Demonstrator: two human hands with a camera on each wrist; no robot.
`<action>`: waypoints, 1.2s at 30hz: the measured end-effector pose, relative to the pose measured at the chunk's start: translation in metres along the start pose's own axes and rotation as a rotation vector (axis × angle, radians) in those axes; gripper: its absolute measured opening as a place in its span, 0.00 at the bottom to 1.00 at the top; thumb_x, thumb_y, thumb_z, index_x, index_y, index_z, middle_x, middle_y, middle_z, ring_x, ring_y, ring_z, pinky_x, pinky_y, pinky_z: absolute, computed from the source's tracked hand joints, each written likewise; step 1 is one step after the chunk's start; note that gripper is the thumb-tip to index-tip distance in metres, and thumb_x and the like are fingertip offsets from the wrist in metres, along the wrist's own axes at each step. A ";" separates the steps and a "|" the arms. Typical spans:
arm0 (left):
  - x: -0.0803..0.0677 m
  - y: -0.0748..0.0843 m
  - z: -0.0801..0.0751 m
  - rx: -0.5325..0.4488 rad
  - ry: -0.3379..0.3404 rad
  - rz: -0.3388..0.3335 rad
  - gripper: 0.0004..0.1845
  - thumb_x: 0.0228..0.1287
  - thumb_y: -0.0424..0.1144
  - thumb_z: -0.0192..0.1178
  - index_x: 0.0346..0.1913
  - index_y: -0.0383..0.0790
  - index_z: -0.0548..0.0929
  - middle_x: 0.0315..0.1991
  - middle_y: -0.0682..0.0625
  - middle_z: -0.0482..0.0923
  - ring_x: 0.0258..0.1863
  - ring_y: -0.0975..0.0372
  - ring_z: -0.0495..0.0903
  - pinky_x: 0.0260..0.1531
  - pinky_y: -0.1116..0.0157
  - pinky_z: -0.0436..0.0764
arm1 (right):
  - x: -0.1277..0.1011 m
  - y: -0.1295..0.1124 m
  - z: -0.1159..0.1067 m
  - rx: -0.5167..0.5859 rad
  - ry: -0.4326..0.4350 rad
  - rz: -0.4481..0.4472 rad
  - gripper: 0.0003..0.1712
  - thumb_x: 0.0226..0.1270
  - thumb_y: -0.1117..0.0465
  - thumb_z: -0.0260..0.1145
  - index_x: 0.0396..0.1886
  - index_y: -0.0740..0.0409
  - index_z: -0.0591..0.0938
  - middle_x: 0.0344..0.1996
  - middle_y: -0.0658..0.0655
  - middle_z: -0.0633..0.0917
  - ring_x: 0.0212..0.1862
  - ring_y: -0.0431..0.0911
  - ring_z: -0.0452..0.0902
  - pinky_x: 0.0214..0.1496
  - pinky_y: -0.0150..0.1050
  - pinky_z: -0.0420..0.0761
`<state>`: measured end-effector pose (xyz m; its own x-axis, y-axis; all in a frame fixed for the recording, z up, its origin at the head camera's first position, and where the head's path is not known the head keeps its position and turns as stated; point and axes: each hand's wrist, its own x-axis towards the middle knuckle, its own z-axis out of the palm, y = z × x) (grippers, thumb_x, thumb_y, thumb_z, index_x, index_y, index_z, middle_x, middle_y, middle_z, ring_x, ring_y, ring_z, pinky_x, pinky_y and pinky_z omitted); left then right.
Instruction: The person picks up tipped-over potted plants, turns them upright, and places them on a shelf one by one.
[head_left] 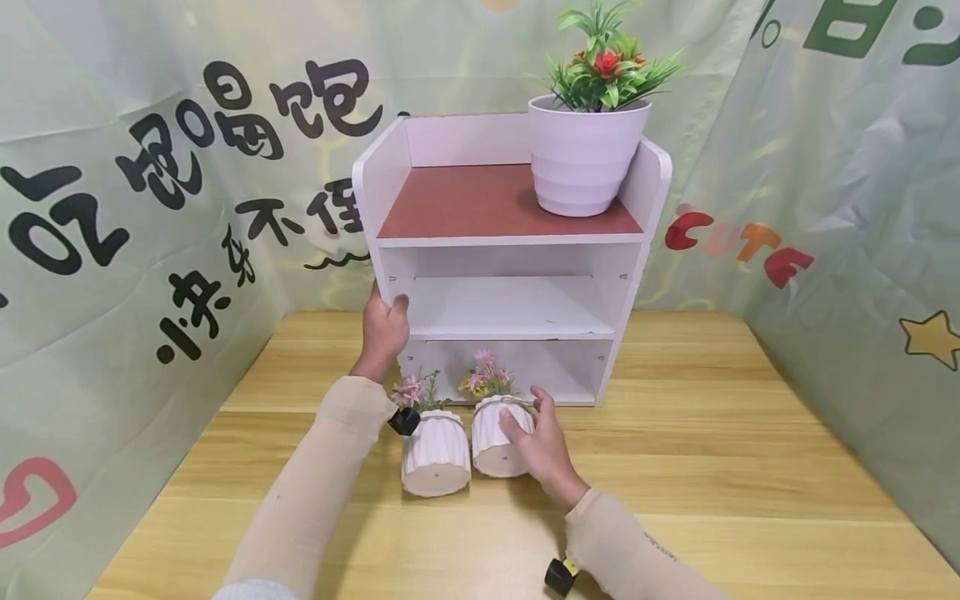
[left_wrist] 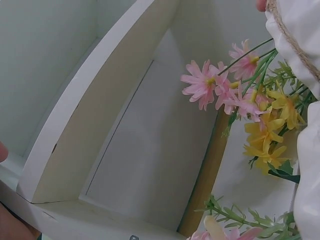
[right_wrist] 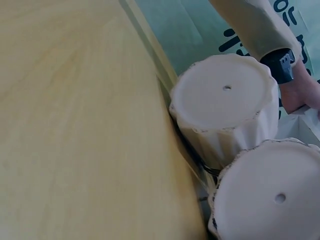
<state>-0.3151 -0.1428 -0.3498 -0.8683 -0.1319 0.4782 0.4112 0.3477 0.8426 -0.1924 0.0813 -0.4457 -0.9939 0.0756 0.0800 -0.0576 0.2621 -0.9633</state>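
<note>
A white two-tier shelf (head_left: 510,304) with a reddish-brown top panel stands at the back of the table. My left hand (head_left: 385,333) grips its left side panel, thumb at the front edge. In front of the shelf, two small white fluted flower pots are tipped toward the camera, bases showing. My right hand (head_left: 551,454) holds the right flower pot (head_left: 497,433) from its right side, thumb across its front. This pot has pink and yellow flowers (left_wrist: 272,120). Beside it is the left flower pot (head_left: 435,450), with pink flowers, below my left wrist.
A large white planter (head_left: 585,158) with green leaves and red flowers sits on the shelf's top right. Printed curtains (head_left: 135,275) hang behind and on both sides of the wooden table (head_left: 720,433). A black wrist camera (head_left: 405,421) overlaps the left pot's flowers.
</note>
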 end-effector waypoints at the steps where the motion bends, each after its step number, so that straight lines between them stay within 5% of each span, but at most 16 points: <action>1: 0.000 0.000 0.000 0.000 0.001 0.000 0.24 0.71 0.32 0.44 0.68 0.33 0.63 0.58 0.34 0.73 0.57 0.44 0.73 0.58 0.47 0.71 | 0.000 0.000 0.001 -0.012 -0.002 -0.004 0.43 0.69 0.51 0.63 0.72 0.66 0.55 0.67 0.77 0.60 0.68 0.69 0.56 0.69 0.62 0.56; 12: 0.001 -0.003 0.000 -0.005 0.006 -0.004 0.23 0.71 0.32 0.44 0.67 0.32 0.64 0.57 0.33 0.73 0.56 0.44 0.74 0.57 0.47 0.72 | -0.001 -0.002 0.005 -0.113 -0.043 -0.041 0.48 0.64 0.44 0.66 0.72 0.66 0.55 0.66 0.74 0.66 0.66 0.67 0.61 0.67 0.61 0.60; 36: 0.000 0.000 0.000 -0.003 -0.008 -0.036 0.24 0.71 0.33 0.45 0.68 0.34 0.63 0.59 0.35 0.72 0.58 0.45 0.72 0.58 0.47 0.70 | 0.003 0.000 0.004 -0.047 -0.021 0.052 0.41 0.57 0.53 0.72 0.65 0.63 0.65 0.62 0.67 0.71 0.63 0.62 0.66 0.65 0.59 0.64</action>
<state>-0.3151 -0.1430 -0.3502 -0.8849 -0.1369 0.4453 0.3802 0.3402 0.8601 -0.1956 0.0772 -0.4465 -0.9972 0.0706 0.0242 -0.0016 0.3034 -0.9529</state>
